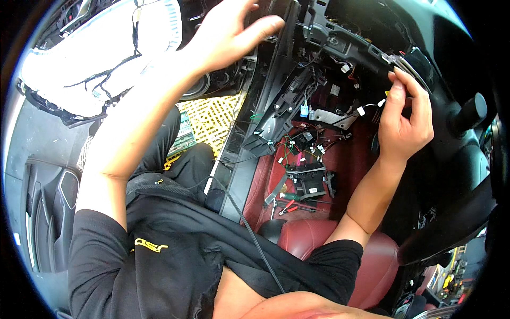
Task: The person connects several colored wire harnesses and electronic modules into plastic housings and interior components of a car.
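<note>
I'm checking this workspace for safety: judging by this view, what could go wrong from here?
The right hand has bare fingertips at some thin strips; any sharp edge there might nick them.

The loose wires with small connectors lie in the open, so they could get snagged or pinched.

A thin cable crosses the front of the person's black shirt and might catch as the arms move.

The head view looks down close, its rim hard to read.

Left hand (226, 36) raised, spread, right hand (406, 119) lifted, curled
</note>
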The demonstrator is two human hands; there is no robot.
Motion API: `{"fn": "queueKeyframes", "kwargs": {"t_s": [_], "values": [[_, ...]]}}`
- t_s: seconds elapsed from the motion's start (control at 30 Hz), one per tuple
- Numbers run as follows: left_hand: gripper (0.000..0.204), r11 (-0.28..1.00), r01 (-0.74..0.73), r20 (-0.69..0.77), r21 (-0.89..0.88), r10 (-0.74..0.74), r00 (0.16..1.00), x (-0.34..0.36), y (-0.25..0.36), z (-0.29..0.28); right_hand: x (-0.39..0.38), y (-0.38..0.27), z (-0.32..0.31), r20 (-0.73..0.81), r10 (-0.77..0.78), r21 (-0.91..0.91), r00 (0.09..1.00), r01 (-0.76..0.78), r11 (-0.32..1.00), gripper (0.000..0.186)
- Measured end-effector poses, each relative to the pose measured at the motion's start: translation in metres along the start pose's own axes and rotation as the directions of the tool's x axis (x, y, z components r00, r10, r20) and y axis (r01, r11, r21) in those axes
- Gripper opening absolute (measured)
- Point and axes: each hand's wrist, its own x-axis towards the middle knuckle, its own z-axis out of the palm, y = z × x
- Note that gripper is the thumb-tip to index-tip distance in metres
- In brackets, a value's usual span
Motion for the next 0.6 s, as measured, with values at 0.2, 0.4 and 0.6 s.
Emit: {"fn": "queueKeyframes", "kwargs": {"t_s": [0.2, 0.4, 0.6], "values": [[0.108, 0.972, -0.232, 0.002, 0.025, 0.232, 0.973, 0.01, -0.012, 0.02, -0.008, 0.007, 0.005, 0.041, -0.039, -0.045, 0.998, 0.041, 0.998, 0.015], [0.105, 0.96, -0.277, -0.025, -0.035, 0.276, 0.961, 0.012, -0.018, 0.025, -0.013, 0.003, 0.014, 0.033, -0.013, -0.025, 0.999, 0.014, 1.0, 0.017], [0.101, 0.951, -0.291, -0.052, -0.103, 0.287, 0.956, 0.012, -0.029, 0.026, -0.034, -0.011, 0.044, 0.162, 0.085, 0.238, 0.983, -0.123, 0.964, 0.016]]}}
